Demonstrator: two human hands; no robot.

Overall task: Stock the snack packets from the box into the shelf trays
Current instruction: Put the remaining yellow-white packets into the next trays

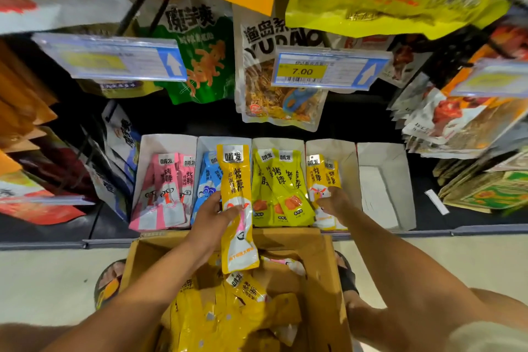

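My left hand point(213, 216) grips a long orange-yellow snack packet point(238, 231) upright above the cardboard box point(323, 260), in front of the blue-packet tray point(205, 146). My right hand point(333, 203) reaches into the tray of orange-yellow packets point(343, 151) and pinches the packets point(321, 177) standing there. The box holds several more orange-yellow packets point(223, 320). White trays on the low shelf hold pink packets point(167, 191), blue packets point(207, 180) and lime-yellow packets point(278, 183).
An empty white tray point(380, 188) stands at the right end of the row. Hanging snack bags point(280, 88) and price tags point(328, 70) overhang the trays. Stacked bags crowd both sides. My feet in sandals point(347, 277) flank the box on the pale floor.
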